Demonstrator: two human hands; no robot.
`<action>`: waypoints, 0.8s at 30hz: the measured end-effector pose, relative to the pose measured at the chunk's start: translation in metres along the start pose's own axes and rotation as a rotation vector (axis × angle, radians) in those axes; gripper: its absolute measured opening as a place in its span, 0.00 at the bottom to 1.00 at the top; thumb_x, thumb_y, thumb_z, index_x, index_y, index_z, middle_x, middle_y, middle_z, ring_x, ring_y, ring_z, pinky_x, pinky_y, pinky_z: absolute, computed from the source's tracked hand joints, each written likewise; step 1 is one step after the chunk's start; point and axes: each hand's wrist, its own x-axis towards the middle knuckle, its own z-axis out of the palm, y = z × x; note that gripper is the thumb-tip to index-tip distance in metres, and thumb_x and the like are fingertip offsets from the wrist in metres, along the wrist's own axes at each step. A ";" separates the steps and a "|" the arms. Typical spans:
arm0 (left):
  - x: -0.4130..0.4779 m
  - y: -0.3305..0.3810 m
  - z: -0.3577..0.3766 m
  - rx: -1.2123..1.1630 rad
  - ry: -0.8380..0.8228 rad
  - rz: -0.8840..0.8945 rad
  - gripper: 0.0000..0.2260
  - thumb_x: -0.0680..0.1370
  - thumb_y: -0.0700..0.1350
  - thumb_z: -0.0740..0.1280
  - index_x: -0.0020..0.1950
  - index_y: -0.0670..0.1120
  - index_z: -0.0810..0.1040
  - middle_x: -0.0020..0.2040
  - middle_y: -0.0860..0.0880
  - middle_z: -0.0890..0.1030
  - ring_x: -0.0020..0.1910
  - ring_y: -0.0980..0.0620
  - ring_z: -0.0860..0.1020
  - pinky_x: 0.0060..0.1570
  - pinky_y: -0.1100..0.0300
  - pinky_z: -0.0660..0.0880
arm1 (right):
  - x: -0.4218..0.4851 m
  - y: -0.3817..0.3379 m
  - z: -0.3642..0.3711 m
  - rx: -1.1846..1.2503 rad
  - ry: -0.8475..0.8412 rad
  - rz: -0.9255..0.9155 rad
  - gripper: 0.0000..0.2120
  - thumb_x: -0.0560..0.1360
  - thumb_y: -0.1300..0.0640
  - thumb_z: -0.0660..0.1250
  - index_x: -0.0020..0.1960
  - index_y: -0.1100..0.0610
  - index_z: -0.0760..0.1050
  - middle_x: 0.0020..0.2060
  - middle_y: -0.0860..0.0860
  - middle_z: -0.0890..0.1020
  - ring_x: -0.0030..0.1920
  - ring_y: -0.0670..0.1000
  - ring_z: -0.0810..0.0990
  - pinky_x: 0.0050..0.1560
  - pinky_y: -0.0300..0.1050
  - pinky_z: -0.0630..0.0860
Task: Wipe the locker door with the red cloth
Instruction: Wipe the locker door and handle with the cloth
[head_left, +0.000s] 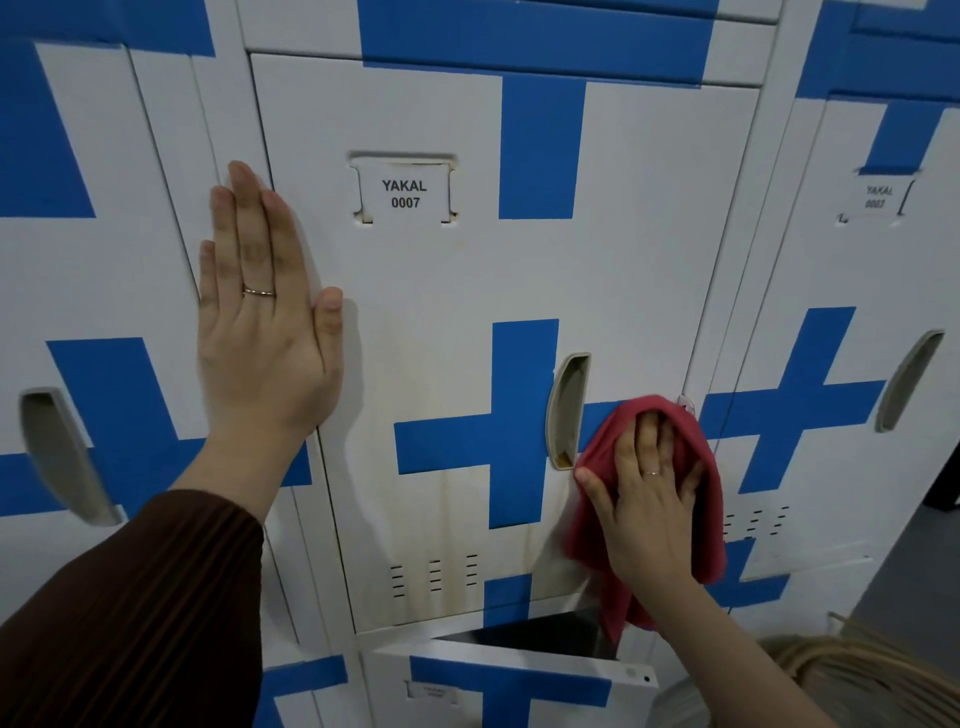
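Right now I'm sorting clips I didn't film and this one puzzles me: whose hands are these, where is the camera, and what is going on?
There is no machine here. A camera worn on a person's head looks forward and down, so the two arms reach in from the bottom. The surface is a white locker door with blue crosses and a label reading YAKAL 0007. The left hand lies flat and open against the door's left edge, holding nothing. The right hand presses a red cloth against the door beside the recessed handle. Below, another locker door stands ajar.
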 end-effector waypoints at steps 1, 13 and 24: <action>0.000 0.000 0.000 -0.002 0.001 -0.002 0.26 0.81 0.47 0.48 0.74 0.35 0.48 0.74 0.33 0.51 0.74 0.39 0.48 0.73 0.56 0.40 | -0.005 0.002 0.004 0.010 -0.011 0.010 0.33 0.73 0.33 0.35 0.71 0.51 0.39 0.71 0.50 0.47 0.70 0.52 0.42 0.66 0.56 0.41; -0.001 0.001 0.001 0.011 0.018 0.002 0.26 0.80 0.47 0.47 0.74 0.35 0.48 0.74 0.32 0.52 0.74 0.39 0.49 0.73 0.53 0.43 | -0.010 -0.011 0.017 0.148 0.068 0.065 0.31 0.74 0.35 0.41 0.70 0.49 0.38 0.72 0.52 0.52 0.70 0.51 0.46 0.67 0.55 0.43; 0.000 0.000 0.001 0.018 0.002 -0.004 0.27 0.81 0.50 0.45 0.74 0.34 0.48 0.74 0.32 0.52 0.74 0.38 0.49 0.73 0.53 0.43 | -0.008 -0.008 0.013 0.219 0.035 0.146 0.33 0.71 0.34 0.42 0.68 0.45 0.33 0.68 0.44 0.39 0.69 0.47 0.38 0.67 0.51 0.38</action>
